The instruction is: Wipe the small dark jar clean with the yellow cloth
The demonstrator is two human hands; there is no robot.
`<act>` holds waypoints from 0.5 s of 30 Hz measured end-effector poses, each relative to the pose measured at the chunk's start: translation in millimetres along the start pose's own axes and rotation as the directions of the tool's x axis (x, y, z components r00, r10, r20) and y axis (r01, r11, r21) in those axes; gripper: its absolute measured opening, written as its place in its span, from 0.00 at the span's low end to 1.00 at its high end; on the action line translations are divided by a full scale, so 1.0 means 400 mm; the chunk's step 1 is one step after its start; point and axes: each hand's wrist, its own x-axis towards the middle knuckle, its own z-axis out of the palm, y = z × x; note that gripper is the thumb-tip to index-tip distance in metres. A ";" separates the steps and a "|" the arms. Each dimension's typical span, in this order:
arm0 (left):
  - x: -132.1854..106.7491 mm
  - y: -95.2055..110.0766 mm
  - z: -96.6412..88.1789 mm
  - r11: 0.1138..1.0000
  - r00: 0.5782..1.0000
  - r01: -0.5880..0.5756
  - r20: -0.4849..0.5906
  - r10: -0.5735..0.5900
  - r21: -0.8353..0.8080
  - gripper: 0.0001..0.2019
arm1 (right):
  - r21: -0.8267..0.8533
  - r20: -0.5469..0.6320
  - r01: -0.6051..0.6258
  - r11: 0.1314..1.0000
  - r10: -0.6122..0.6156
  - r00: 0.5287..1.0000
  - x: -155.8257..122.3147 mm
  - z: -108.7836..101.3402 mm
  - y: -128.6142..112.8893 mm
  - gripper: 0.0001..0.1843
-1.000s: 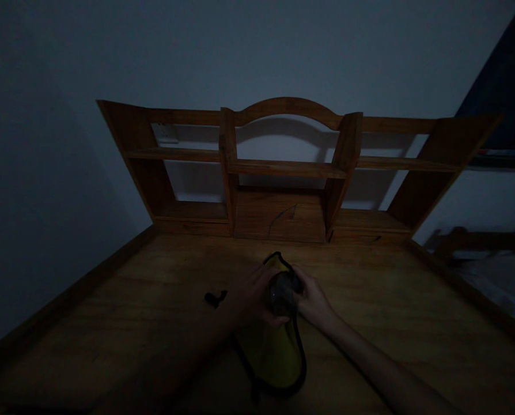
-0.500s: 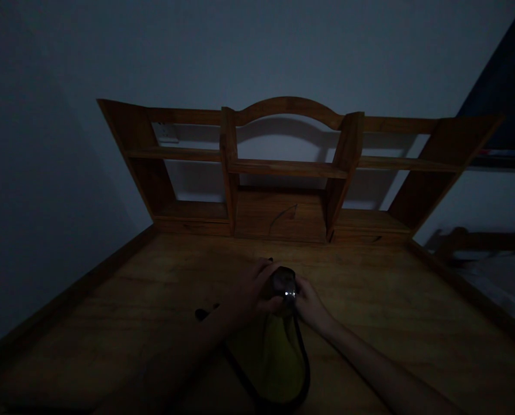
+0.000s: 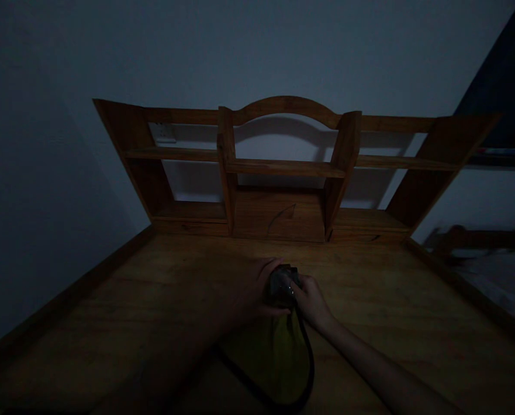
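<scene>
The room is very dim. My left hand (image 3: 257, 288) and my right hand (image 3: 311, 300) are both closed around a small dark, shiny object (image 3: 282, 282) held just above the wooden desk (image 3: 154, 300). What the object is I cannot make out. Below it, between my forearms, lies a yellow pouch with black trim (image 3: 279, 357), its upper end reaching up to my hands.
A wooden shelf unit (image 3: 283, 167) with bare shelves stands at the back of the desk against a pale wall. A raised wooden rim runs along the desk's left and right sides. Blurred furniture (image 3: 477, 248) shows at the far right.
The pouch has slid toward me and the dark object now sits above its top end. The black cord end seen left of my arm is out of sight.
</scene>
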 end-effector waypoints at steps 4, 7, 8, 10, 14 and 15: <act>-0.005 -0.006 -0.003 0.993 0.999 -0.009 -0.049 0.015 0.116 0.46 | -0.052 -0.025 0.021 0.998 -0.022 0.999 0.002 -0.003 -0.010 0.16; -0.009 -0.005 -0.004 0.988 0.997 0.000 -0.075 0.012 0.157 0.45 | 0.022 0.002 0.008 1.000 -0.008 1.000 0.002 -0.001 -0.019 0.14; -0.010 -0.005 -0.004 0.986 0.997 0.005 -0.082 0.009 0.169 0.45 | 0.060 0.013 0.005 0.998 -0.005 1.000 0.002 0.000 -0.022 0.14; -0.011 -0.002 -0.004 0.982 0.995 0.021 -0.104 -0.002 0.189 0.47 | 0.131 0.026 0.002 0.991 -0.005 1.000 0.001 0.002 -0.030 0.14; -0.007 0.008 -0.012 0.981 0.990 0.028 -0.139 -0.002 0.190 0.45 | 0.233 0.028 0.000 0.972 -0.007 1.000 -0.001 0.005 -0.042 0.16; -0.005 0.011 -0.016 0.981 0.991 0.022 -0.135 0.004 0.191 0.44 | 0.248 0.027 0.009 0.969 -0.016 1.000 -0.001 0.005 -0.043 0.17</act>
